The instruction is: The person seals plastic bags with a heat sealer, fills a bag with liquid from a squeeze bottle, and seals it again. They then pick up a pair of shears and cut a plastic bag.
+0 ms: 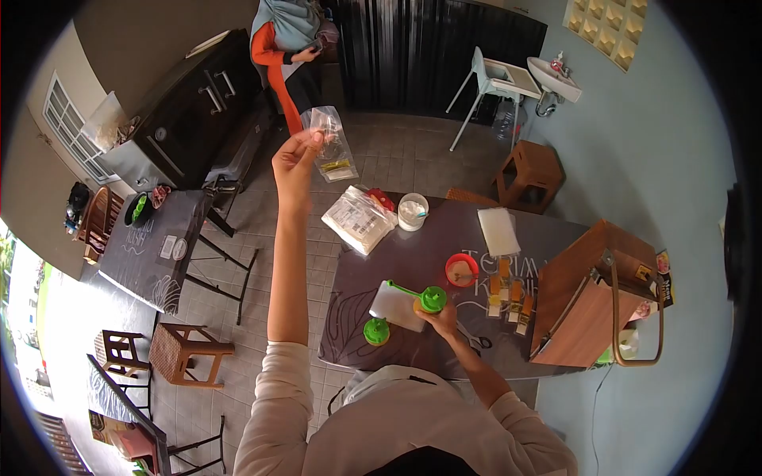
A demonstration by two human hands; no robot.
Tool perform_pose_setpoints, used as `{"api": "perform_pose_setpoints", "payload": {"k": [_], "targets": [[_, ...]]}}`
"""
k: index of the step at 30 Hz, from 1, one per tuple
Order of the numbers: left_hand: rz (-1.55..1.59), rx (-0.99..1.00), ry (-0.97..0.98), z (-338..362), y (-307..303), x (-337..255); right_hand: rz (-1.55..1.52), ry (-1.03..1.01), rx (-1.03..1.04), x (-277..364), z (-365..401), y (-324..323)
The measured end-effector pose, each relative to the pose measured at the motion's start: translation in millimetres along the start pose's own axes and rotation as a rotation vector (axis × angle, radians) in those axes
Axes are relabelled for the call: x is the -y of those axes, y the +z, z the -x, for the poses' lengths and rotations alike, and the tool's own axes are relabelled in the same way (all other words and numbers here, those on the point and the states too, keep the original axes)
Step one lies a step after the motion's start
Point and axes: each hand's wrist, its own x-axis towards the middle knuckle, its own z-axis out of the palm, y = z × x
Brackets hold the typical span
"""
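Observation:
My left hand is raised high, thumb and fingers pinching the top of a clear plastic bag. Something yellowish sits at the bottom of that bag. Low over the table, my right hand wraps round a green-lidded bottle, whose lid strap points left. A second green-lidded bottle stands to its left. Between them lies a stack of clear plastic sheets or bags. Scissors rest beside my right forearm, partly hidden by it.
The dark table also carries a white package, a white tub, a red bowl, several small filled packets, more plastic sheets and a wooden box. A person stands beyond, behind the bag.

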Motion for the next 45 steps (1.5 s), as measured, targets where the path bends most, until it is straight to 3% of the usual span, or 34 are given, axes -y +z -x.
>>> {"api": "perform_pose_setpoints", "payload": {"k": [20,22,25,27,29,33,35,45], "targets": [[-0.022,-0.005,-0.021,10,-2,3,0.001,-0.011,-0.017,16,3,-3],[-0.054,0.126,-0.107,29,2,10,0.001,-0.011,-0.02,32,-1,-8],[-0.023,0.195,-0.278,74,9,33,-0.062,-0.09,-0.185,56,-19,-18],[0.03,0.199,-0.38,105,19,35,-0.272,-0.097,-0.211,61,-46,-33],[0.097,0.219,-0.439,129,28,38,-0.033,-0.223,-0.373,121,-68,-55],[0.205,0.308,-0.498,154,48,43,0.132,-0.447,-0.428,185,-105,-89],[0.191,0.337,-0.512,158,55,44,0.42,-0.61,-0.359,211,-113,-101],[0.078,0.457,-0.489,153,68,39,0.753,-0.761,-0.257,242,-119,-117]]}}
